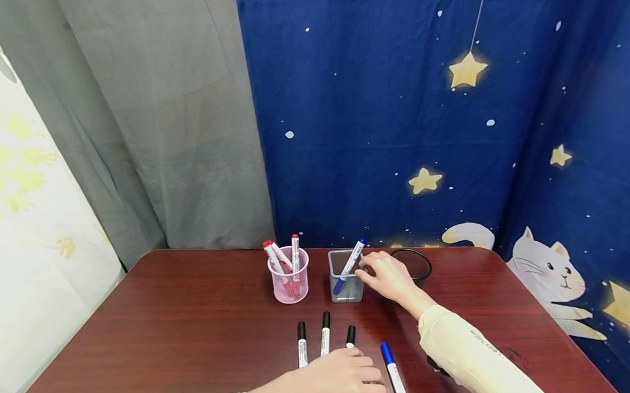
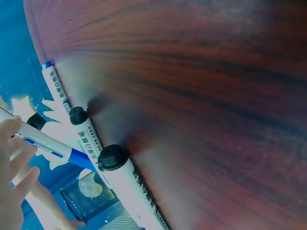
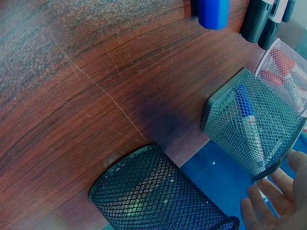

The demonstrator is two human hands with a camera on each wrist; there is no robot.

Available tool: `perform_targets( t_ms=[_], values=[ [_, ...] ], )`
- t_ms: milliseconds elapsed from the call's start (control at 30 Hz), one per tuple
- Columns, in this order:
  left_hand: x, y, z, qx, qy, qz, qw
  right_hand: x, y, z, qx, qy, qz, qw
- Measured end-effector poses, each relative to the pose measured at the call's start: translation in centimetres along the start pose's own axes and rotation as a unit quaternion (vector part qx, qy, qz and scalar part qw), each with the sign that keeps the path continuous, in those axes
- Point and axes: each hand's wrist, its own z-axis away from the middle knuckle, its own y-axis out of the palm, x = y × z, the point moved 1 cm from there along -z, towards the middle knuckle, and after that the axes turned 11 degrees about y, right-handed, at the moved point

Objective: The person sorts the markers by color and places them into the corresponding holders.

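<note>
My left hand (image 1: 333, 378) is low over the front of the table. In the left wrist view its fingers pinch a blue-capped whiteboard marker (image 2: 45, 142). Beyond it, my right hand (image 1: 388, 275) reaches to the right side of a square mesh pen holder (image 1: 346, 290), its fingers loosely bent at the rim with nothing gripped. Inside that holder a blue marker (image 1: 350, 259) leans, blue cap down in the right wrist view. Another blue-capped marker (image 1: 394, 373) lies on the table, right of several black-capped markers (image 1: 325, 335), which the left hand partly covers.
A pink round mesh holder (image 1: 289, 292) with red markers (image 1: 295, 254) stands left of the square one. To the right, partly behind the right forearm, is a black round mesh holder (image 1: 419, 271). Curtains (image 1: 382, 105) hang behind the dark red table (image 1: 183, 320).
</note>
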Motion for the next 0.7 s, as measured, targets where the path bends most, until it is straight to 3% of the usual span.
perform_targets(
  t_ms=[233, 467, 700],
  values=[
    [0.5, -1.3, 0.0, -0.042, -0.021, 0.040, 0.9981, 0.0, -0.1, 0.0, 0.006, 0.001, -0.003, 1.0000],
    [1.3, -2.9, 0.0, -0.097, -0.049, 0.099, 0.9891, -0.1, -0.2, 0.0, 0.007, -0.001, -0.009, 0.9999],
    [2.4, -4.3, 0.3, -0.135, -0.072, 0.102, 0.9830, -0.1, -0.3, 0.0, 0.004, -0.004, -0.012, 0.9999]
  ],
)
